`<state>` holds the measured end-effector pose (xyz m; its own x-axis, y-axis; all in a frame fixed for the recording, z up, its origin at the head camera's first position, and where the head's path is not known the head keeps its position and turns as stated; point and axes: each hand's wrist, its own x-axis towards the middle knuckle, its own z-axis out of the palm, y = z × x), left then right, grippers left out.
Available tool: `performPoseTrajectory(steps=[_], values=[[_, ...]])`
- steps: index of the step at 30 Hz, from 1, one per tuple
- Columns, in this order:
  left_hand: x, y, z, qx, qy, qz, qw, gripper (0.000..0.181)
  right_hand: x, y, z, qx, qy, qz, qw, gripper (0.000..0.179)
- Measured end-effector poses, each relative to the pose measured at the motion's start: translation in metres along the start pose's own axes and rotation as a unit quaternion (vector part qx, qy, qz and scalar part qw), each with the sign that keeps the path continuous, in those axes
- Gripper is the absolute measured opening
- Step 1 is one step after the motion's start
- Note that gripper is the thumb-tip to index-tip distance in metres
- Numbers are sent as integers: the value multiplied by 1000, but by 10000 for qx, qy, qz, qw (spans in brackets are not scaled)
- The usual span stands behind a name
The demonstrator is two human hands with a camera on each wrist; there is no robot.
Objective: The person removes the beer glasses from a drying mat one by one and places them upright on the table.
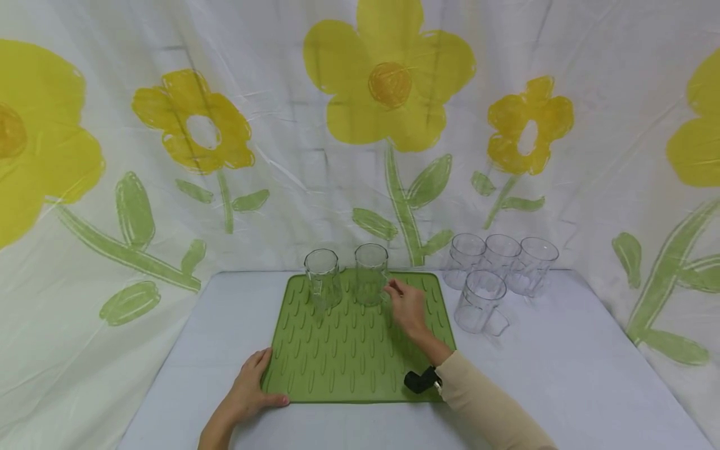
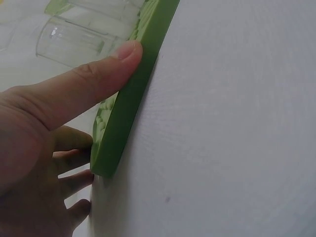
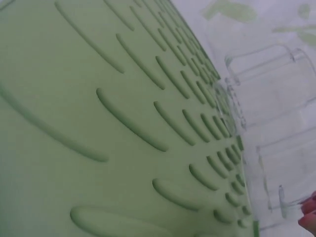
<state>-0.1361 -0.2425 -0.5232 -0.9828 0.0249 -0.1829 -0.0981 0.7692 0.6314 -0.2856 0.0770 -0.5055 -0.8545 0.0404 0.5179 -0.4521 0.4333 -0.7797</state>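
Observation:
A green ridged drying mat point(image 1: 349, 350) lies on the table. My left hand point(image 1: 247, 386) rests at its near left corner; in the left wrist view the thumb point(image 2: 94, 81) lies straight against the front edge, other fingers by the side. My right hand point(image 1: 407, 307) pinches the handle of a clear glass mug point(image 1: 371, 275), which stands upright at the mat's back. Left of it, apart, stands another glass mug point(image 1: 323, 278), its handle facing front. In the right wrist view only the fingertips point(image 3: 310, 219) show, by a mug's handle.
Right of the mat several more glass mugs stand upright: one in front point(image 1: 479, 303) and a row behind, including a rightmost mug point(image 1: 531, 267). The white table point(image 1: 540, 387) ends at a hanging flowered cloth point(image 1: 281, 206). A black strap piece point(image 1: 420, 380) is on my right wrist.

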Motion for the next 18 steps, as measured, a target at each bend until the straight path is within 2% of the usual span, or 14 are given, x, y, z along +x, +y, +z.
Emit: performPoseTrajectory(steps=[6,18], values=[[1,-1,0,1,-13,5,10000,122,-1,-2,-9,149,-50,67,9999,18],[1,-1,0,-12,-30,-44,10000,122,-9,-6,-22,-109,-51,-220,9997,17]])
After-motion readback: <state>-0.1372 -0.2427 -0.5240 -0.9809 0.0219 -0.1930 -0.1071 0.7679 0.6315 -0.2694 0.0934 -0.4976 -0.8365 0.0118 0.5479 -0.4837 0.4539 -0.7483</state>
